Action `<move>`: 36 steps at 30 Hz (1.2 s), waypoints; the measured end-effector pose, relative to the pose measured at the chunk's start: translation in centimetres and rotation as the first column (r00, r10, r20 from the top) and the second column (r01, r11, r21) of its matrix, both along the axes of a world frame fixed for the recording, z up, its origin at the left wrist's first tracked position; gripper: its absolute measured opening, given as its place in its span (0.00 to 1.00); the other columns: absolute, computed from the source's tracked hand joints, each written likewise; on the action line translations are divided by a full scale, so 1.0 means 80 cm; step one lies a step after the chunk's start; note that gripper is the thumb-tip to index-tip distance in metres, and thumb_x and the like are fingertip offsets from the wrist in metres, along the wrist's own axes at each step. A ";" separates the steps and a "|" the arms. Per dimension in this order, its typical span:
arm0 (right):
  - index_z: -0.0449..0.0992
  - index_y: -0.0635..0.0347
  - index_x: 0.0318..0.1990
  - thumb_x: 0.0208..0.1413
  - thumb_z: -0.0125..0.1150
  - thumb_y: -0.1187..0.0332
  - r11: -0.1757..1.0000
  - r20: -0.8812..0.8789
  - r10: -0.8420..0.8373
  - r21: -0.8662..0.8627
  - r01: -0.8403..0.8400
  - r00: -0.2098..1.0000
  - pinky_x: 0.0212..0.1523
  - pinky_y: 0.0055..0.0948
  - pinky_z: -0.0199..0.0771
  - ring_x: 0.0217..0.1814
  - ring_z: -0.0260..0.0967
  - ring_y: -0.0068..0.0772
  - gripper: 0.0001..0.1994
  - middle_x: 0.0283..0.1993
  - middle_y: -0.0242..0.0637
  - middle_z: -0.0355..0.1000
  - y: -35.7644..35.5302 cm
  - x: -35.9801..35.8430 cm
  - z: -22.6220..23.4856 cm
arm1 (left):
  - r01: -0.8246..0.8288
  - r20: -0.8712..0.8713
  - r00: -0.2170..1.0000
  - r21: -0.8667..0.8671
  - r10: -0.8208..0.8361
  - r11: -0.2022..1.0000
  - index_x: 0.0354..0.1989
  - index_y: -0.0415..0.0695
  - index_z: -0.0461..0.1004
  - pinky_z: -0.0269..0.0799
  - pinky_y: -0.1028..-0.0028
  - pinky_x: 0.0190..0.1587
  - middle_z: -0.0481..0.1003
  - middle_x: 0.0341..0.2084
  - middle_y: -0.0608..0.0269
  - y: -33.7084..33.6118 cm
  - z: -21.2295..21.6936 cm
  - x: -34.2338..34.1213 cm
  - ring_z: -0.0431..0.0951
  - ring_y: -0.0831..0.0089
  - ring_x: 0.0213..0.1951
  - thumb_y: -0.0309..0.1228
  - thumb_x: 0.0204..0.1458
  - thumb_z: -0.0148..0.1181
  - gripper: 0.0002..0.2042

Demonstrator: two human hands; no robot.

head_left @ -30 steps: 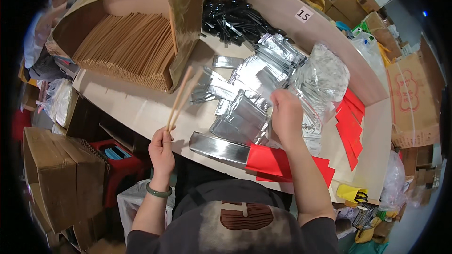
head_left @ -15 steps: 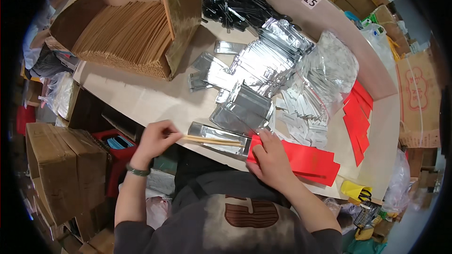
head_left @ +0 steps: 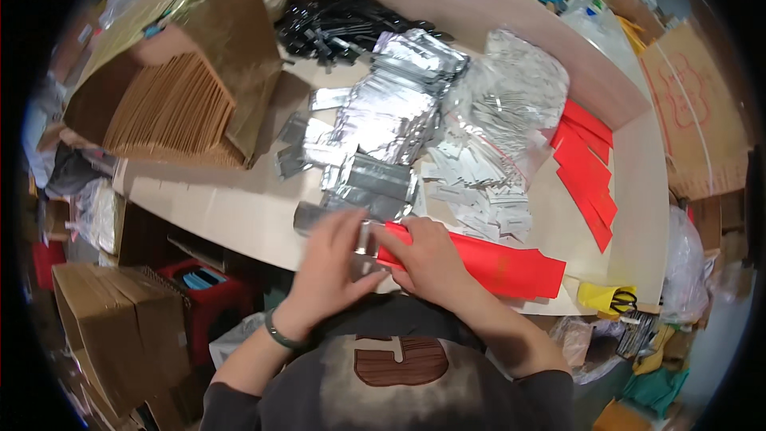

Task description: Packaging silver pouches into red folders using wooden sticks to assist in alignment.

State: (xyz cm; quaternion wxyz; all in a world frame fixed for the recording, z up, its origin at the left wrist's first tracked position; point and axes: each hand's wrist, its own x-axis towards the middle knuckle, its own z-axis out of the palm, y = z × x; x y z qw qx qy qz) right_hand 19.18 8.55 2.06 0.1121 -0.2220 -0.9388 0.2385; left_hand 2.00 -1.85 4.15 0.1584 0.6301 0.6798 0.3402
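My right hand grips the left end of a red paper sleeve at the table's near edge; more than one sleeve seems stacked there. My left hand, partly blurred, lies over a silvery see-through packet with thumb and fingers apart. The packet's right end meets the red sleeve, but my hands cover most of the join. No chopsticks show now. Just beyond my hands lie dark-and-silver flat packets, and behind them a shiny pile of foil packets.
A carton of brown wooden sticks stands left on the table. Black wrapped utensils lie at the back. White slips spill from a clear bag. Red sleeves fan out at right, near a yellow pouch with scissors.
My left hand has moved right, from holding a pair of chopsticks at the packet's left end to lying over the packet beside the red sleeve. The chopsticks are out of sight. The view has shifted.
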 end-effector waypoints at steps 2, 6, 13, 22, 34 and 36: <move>0.73 0.53 0.48 0.45 0.68 0.64 0.991 -0.079 0.120 0.063 -0.115 0.990 0.47 0.44 0.68 0.48 0.67 0.48 0.20 0.48 0.48 0.68 0.007 0.008 0.006 | 0.131 -0.390 0.915 0.044 -0.104 0.990 0.51 0.42 0.71 0.67 0.63 0.52 0.72 0.39 0.54 0.008 -0.006 -0.023 0.74 0.61 0.41 0.33 0.33 0.72 0.30; 0.70 0.59 0.20 0.45 0.70 0.60 0.999 -0.033 0.006 0.035 -0.005 0.999 0.34 0.38 0.70 0.38 0.69 0.45 0.16 0.39 0.41 0.69 0.079 0.076 0.023 | 0.116 -0.353 0.915 -0.236 -0.196 0.965 0.37 0.41 0.69 0.71 0.62 0.37 0.73 0.28 0.57 0.009 -0.031 -0.031 0.75 0.53 0.32 0.34 0.32 0.72 0.23; 0.69 0.66 0.51 0.46 0.69 0.46 0.977 0.147 0.202 -0.098 -0.189 0.968 0.67 0.48 0.57 0.66 0.56 0.65 0.34 0.62 0.63 0.60 0.048 0.127 0.029 | 0.544 0.516 0.761 -0.177 -0.393 0.821 0.62 0.41 0.64 0.70 0.69 0.53 0.73 0.52 0.48 0.010 -0.018 0.018 0.75 0.64 0.52 0.33 0.43 0.69 0.35; 0.72 0.62 0.26 0.54 0.62 0.49 0.950 0.230 -0.310 0.034 0.311 0.923 0.28 0.45 0.69 0.29 0.72 0.49 0.22 0.25 0.44 0.71 0.000 0.064 0.015 | -0.016 0.281 0.940 -0.526 0.192 0.850 0.46 0.40 0.71 0.74 0.65 0.39 0.76 0.33 0.53 -0.001 -0.046 -0.006 0.78 0.55 0.34 0.28 0.40 0.67 0.22; 0.72 0.61 0.29 0.51 0.57 0.65 0.896 0.142 -0.072 -0.426 0.127 0.987 0.34 0.49 0.69 0.31 0.72 0.55 0.08 0.25 0.49 0.71 -0.010 -0.029 0.007 | 0.281 -0.050 0.946 -0.361 -0.319 0.889 0.55 0.43 0.68 0.71 0.60 0.45 0.73 0.42 0.53 0.008 -0.028 -0.031 0.75 0.54 0.45 0.34 0.40 0.71 0.31; 0.73 0.60 0.32 0.50 0.57 0.67 0.950 0.174 -0.230 -0.174 0.260 0.957 0.38 0.50 0.69 0.37 0.71 0.56 0.07 0.30 0.50 0.72 0.044 -0.028 -0.009 | 0.353 -0.129 0.923 -0.096 -0.363 0.931 0.58 0.43 0.67 0.68 0.62 0.52 0.71 0.50 0.52 0.014 -0.017 -0.044 0.72 0.55 0.51 0.41 0.40 0.73 0.35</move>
